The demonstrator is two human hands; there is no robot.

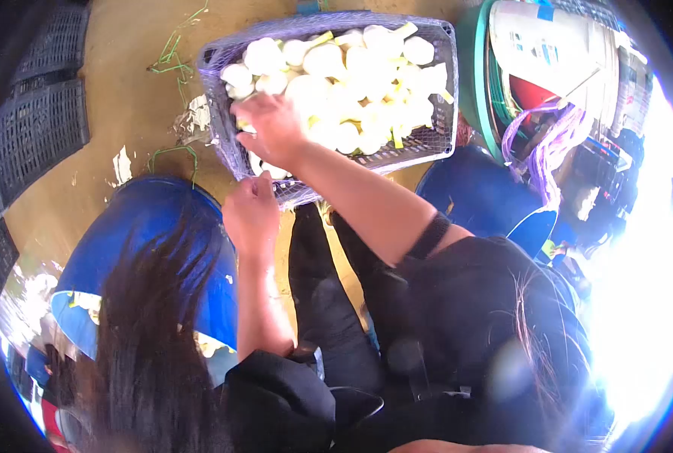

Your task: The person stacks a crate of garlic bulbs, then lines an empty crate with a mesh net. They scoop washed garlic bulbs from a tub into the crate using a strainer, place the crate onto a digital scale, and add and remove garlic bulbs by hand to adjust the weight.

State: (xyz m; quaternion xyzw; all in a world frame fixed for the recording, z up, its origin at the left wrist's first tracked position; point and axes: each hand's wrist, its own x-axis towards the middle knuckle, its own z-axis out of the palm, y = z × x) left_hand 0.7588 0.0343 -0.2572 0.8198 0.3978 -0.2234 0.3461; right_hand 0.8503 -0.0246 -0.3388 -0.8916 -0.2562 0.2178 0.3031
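Note:
A dark plastic crate (451,68) wrapped in purple netting (223,155) holds many white bulbs (323,60) with short cut green stems, like trimmed onions. Over the bulbs at the crate's left side is my right hand (274,130), its thumb and fingers apart. A bit of pale bulb shows between them; whether they touch it is unclear. At the near left corner, my left hand (250,205) is closed against the rim with the netting at its fingers. Bright glare washes out the middle of the pile.
Blue barrels lie on both sides of my legs, one at left (117,234) and one at right (480,192). A white bucket (532,38) and purple net strands (551,143) are at the right. Dark crates (38,128) stand far left; green string (172,60) lies on the floor.

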